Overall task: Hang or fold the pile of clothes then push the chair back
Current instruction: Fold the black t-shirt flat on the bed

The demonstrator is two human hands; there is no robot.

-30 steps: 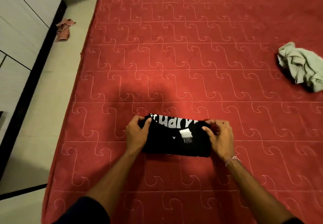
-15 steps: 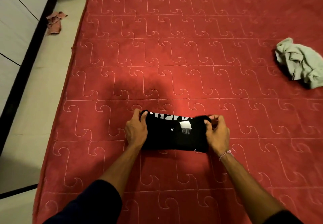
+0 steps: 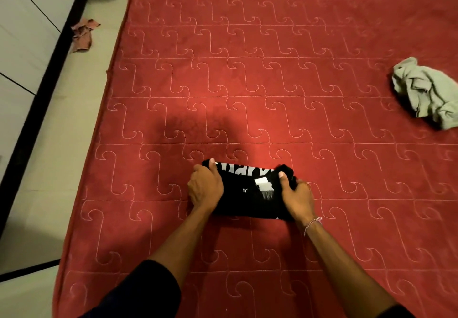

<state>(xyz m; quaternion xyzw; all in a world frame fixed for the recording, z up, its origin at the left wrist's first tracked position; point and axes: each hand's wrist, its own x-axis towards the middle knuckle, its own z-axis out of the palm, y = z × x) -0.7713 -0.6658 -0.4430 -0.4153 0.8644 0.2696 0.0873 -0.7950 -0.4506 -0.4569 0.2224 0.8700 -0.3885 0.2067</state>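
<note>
A black garment (image 3: 247,193) with white lettering lies folded into a small bundle on the red quilted bed (image 3: 247,69). My left hand (image 3: 205,188) grips its left end, thumb on top near the far edge. My right hand (image 3: 296,197) grips the right end, thumb pressed onto the fabric and fingers curled round the bunched corner. A white tag shows on the bundle between my hands. A crumpled grey-green garment (image 3: 426,92) lies loose at the right side of the bed. No chair is in view.
A pale tiled floor (image 3: 57,156) runs along the bed's left edge. A white wardrobe (image 3: 22,35) with dark trim stands at far left. A small reddish cloth (image 3: 83,33) lies on the floor beside it.
Both hands have kept hold of the black bundle and folded its far edge toward me, so less white lettering shows. The grey-green garment has not moved.
</note>
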